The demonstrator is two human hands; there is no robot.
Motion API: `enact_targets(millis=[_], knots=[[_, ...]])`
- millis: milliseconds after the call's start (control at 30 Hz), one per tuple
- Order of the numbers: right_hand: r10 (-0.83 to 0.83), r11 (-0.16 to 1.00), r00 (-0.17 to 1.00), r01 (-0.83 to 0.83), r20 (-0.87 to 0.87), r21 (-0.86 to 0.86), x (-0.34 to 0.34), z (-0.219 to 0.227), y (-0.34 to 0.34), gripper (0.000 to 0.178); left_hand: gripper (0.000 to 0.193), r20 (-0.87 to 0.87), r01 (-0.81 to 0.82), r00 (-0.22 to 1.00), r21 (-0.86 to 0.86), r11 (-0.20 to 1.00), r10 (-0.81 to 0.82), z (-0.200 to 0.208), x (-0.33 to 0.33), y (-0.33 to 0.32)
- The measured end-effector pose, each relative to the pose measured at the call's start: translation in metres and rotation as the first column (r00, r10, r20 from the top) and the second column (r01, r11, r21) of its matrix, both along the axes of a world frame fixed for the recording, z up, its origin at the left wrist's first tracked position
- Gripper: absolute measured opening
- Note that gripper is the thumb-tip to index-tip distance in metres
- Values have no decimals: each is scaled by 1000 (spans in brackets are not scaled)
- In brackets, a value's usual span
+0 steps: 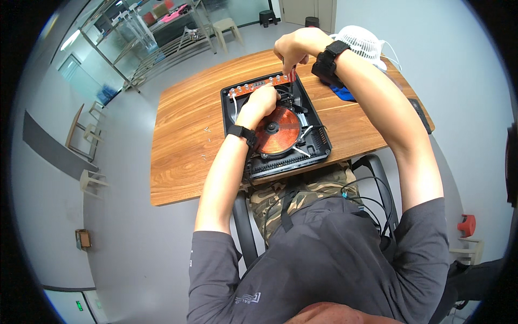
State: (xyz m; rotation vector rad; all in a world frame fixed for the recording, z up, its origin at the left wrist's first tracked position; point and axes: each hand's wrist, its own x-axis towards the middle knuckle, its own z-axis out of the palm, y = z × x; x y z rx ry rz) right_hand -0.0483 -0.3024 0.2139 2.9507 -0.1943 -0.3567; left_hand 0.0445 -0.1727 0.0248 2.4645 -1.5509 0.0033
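An opened induction cooker (320, 141) lies on the wooden table in front of me, its black housing facing up. Inside sits a round copper coil (280, 129), with an orange circuit board (249, 89) along the far edge. My right hand (295, 49) is closed around a screwdriver with a red handle (293, 74), which stands upright over the board's right end. My left hand (262, 101) reaches in over the far part of the coil, close to the board. Its fingers are curled, and whatever they grip is hidden. White wires (302, 152) run beside the coil.
Several small screws (207, 129) lie on the wooden table (178, 129) left of the cooker. A white fan (360, 43) and a blue cloth (342, 92) are at the far right. A dark flat object (420, 115) rests at the right edge. Black cables (377, 201) hang over my lap.
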Motion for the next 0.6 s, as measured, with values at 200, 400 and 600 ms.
enact_targets(millis=[200,400,600], knots=[[-23,999,999,22,36,35,5,-13,-12,30,37,-6,12,1000,7,1000,-12,-6,6,-1],[-66,997,997,65,36,42,-3,-10,-7,30,34,8,70,998,59,996,-70,1,2,2],[-87,996,996,87,36,0,-7,-1,8,24,15,24,75,997,17,997,-76,-7,11,2]])
